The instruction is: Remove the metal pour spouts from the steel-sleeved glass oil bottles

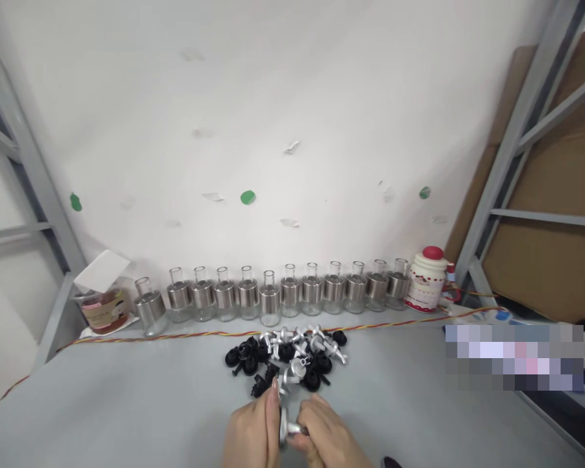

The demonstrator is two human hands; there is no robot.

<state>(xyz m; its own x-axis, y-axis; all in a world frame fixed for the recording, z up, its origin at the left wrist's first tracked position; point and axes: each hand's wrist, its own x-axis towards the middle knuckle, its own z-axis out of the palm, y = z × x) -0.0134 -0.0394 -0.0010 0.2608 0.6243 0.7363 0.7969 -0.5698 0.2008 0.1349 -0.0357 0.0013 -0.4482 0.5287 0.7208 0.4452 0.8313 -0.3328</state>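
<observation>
Low in the head view, my left hand and my right hand meet at a silver pour spout with a round flange. The left fingers press flat against the flange side, and a dark edge shows there. My right thumb and fingers pinch the spout's narrow stem. Just beyond my hands lies a loose pile of silver pour spouts and black stoppers, some tumbled on their sides. What my left palm covers is hidden.
Several glass bottles with metal collars stand in a row along the white wall. A cream jar with a red lid ends the row at right; a plastic cup sits at left. A twisted red-yellow wire crosses the grey table.
</observation>
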